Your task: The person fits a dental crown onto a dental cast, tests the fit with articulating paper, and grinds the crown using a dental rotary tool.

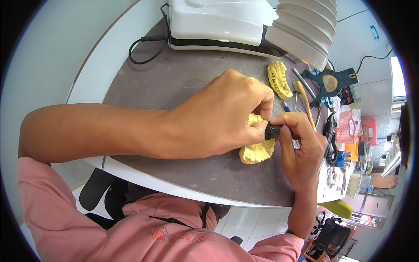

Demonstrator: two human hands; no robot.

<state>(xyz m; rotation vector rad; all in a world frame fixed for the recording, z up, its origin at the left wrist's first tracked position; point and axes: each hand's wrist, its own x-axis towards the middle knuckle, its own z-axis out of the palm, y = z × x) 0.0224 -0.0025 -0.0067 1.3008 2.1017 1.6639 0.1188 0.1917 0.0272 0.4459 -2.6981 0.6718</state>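
A yellow dental cast with teeth lies on the grey worktop, partly hidden under my left hand. My left fingers are curled, and the thumb and fingertips come together over the cast, at the left end of a small black piece. Its other end sits pinched between the thumb and index finger of my right hand. What the black piece is made of does not show. Beyond my hands, a second yellow cast with dark handwriting lies on the worktop.
At the back stands a white machine with a black cable, beside a white ribbed hose. Several slim tools, a wooden-handled one among them, lie at right near a dark blue articulator-like frame. A pink basket stands farther right.
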